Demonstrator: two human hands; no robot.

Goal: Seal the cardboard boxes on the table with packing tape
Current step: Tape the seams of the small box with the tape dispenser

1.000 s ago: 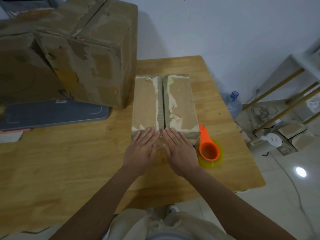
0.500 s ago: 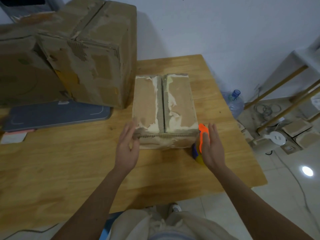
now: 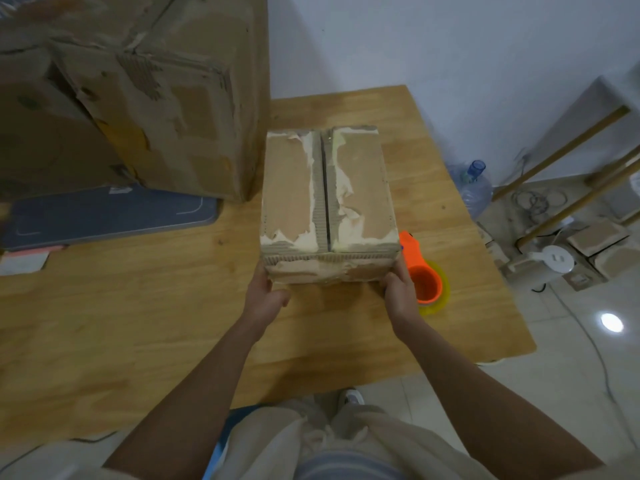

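Small box point(image 3: 327, 202) between both hands — left hand point(image 3: 265, 299), right hand point(image 3: 398, 289).

The small box point(image 3: 327, 206) sits on the table point(image 3: 138, 323) straight before me. My left hand point(image 3: 265, 299) holds its near left corner, my right hand point(image 3: 400, 289) its near right corner. The tape dispenser point(image 3: 420, 277) lies just right of it; the big box point(image 3: 138, 95) stands behind, to the left, on a mat point(image 3: 110, 216).
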